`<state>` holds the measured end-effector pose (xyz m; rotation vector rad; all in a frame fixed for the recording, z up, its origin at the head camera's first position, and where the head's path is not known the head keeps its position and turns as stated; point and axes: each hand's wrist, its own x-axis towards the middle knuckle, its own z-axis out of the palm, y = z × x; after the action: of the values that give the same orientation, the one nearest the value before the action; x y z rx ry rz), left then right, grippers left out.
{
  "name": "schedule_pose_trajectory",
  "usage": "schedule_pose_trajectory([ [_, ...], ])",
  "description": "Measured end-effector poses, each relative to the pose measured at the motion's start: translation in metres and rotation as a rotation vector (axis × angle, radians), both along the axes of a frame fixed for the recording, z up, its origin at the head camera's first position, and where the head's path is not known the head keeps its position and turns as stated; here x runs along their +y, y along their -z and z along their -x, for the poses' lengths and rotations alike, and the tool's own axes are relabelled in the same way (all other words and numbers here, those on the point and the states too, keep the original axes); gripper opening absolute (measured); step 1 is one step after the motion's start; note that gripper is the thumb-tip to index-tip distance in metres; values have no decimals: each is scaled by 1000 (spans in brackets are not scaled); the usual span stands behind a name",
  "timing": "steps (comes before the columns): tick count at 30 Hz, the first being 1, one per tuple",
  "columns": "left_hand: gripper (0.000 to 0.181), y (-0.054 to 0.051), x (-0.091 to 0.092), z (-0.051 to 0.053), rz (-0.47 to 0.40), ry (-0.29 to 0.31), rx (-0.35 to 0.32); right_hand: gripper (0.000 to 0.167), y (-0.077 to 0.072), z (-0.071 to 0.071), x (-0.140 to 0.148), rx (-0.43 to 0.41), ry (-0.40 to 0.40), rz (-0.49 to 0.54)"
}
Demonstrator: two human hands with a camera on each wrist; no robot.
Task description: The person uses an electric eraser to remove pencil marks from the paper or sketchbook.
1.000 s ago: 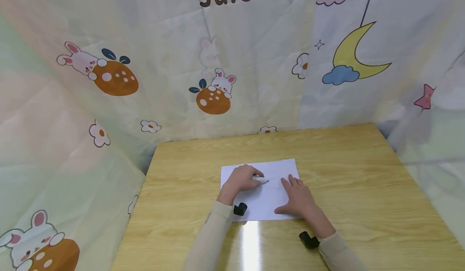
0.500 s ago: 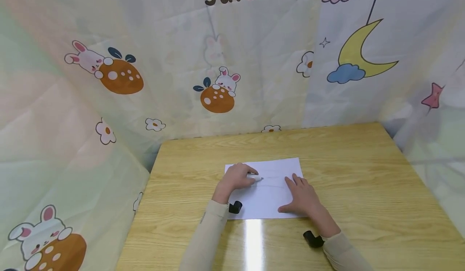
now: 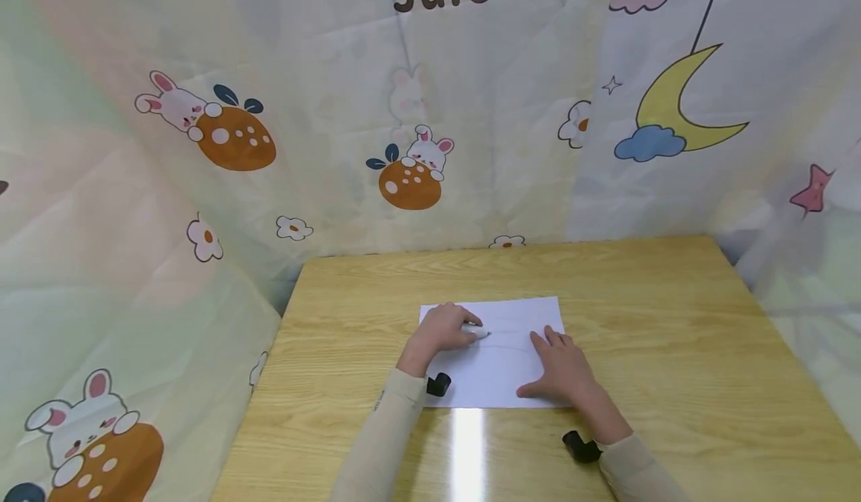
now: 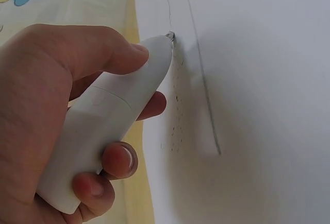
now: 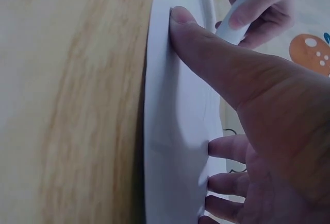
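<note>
Left wrist view shows a smooth white, chunky pen-shaped plastic tool (image 4: 100, 118), rounded at both ends, with a thin seam round its body and a small metallic-looking tip (image 4: 170, 36). It lies slantwise over a white rectangular sheet of paper (image 3: 498, 379), towards the sheet's left part, its tip at the paper; whether it touches cannot be told. The left hand (image 3: 444, 328) grips the body, thumb along the upper side and fingers curled round beneath. A long grey drawn line (image 4: 205, 85) runs beside the tip, a thinner, fainter line (image 4: 168, 5) reaches towards it, and small dark specks (image 4: 177, 99) are scattered on the paper near it. The right hand (image 3: 558, 367) is spread at the sheet's right edge, thumb well apart, fingertips resting on the paper. Cream sleeves (image 3: 386, 435) cover both arms, a small black block beside each wrist. Under the paper is a light wood-grain surface (image 3: 659, 323) with a bright strip of glare; behind hangs pale fabric (image 3: 498, 113) printed with rabbits, flowers, a yellow moon and "Juice".
</note>
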<state>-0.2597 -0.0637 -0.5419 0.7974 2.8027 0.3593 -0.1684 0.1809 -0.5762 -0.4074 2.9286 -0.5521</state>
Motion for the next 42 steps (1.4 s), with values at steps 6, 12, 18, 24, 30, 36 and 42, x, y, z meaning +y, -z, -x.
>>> schedule_pose_trajectory([
  [6, 26, -2, 7, 2, 14, 28, -2, 112, -2, 0, -1, -1, 5, 7],
  [12, 27, -5, 6, 2, 51, 9, -21, 112, -3, -1, -3, -8, 6, 11],
  [18, 27, -7, 9, 2, 25, 39, -25, 112, -4, -1, -3, -11, 5, 33],
  [24, 26, -7, 8, 3, 67, 40, 7, 111, -5, -3, -2, -16, 20, 43],
  [30, 25, -5, 10, 4, 59, 71, 28, 110, -7, -4, -1, -16, 24, 45],
  [36, 26, -6, 11, 4, 58, 92, 33, 112, -5, -4, -4, -20, 14, 42],
  [42, 26, -3, 5, 2, 63, 62, 40, 113, 1, -3, -2, -4, 28, 35],
])
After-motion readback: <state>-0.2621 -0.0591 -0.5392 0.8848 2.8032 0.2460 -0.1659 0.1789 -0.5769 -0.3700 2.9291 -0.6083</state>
